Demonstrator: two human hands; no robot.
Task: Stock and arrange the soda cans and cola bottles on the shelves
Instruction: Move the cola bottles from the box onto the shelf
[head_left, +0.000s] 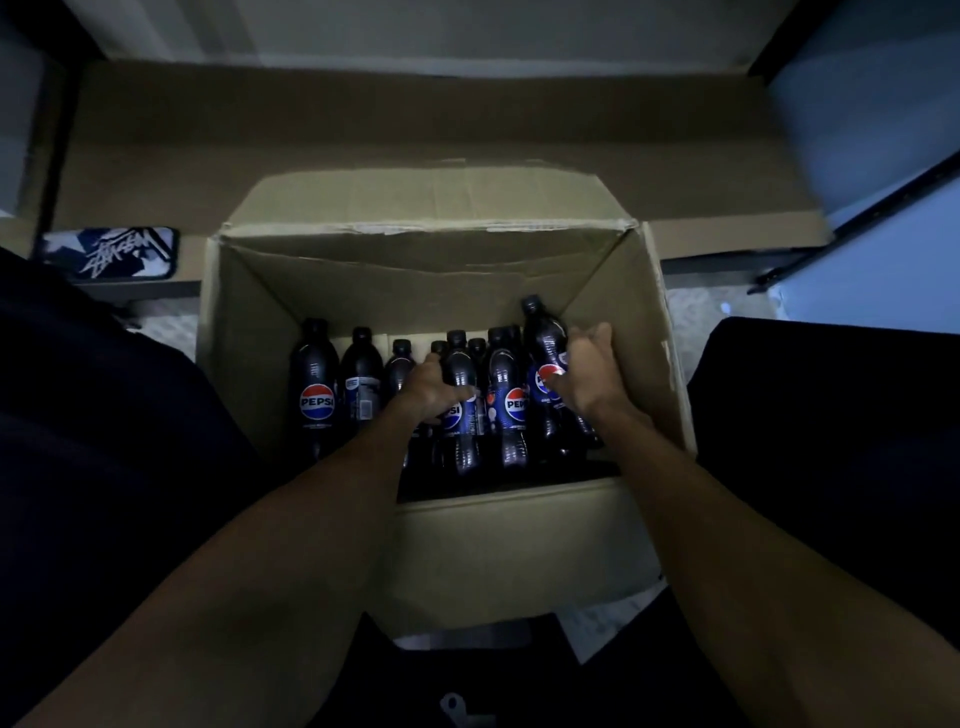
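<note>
Dim shot, looking down. Flat cardboard sheet (363, 130) lines the low shelf across the top of the view; a black shelf rail (857, 228) runs diagonally at right. Open cardboard box (654, 364) sits on the floor just in front of the shelf, with its far flap (431, 192) folded back against the sheet. Both bare forearms reach into the box from the near side.

Cola bottles (358, 379), dark with Pepsi labels and black caps, stand upright in a rough row along the middle of the box floor; about nine, exact count unclear. The leftmost bottle (314, 384) stands a bit apart from the left wall, untouched.

Rightmost bottle (543, 338) sits higher than the rest and leans slightly; right hand (587, 369) is wrapped round its body, thumb on the label. Left hand (431, 389) is clamped on a middle bottle (460, 364), fingers curled round it below the shoulder, and that bottle is level with its neighbours.

A small dark flat item with white graffiti print (111, 252), maybe a phone case, lies on the shelf edge at far left, well apart from the box contents.
</note>
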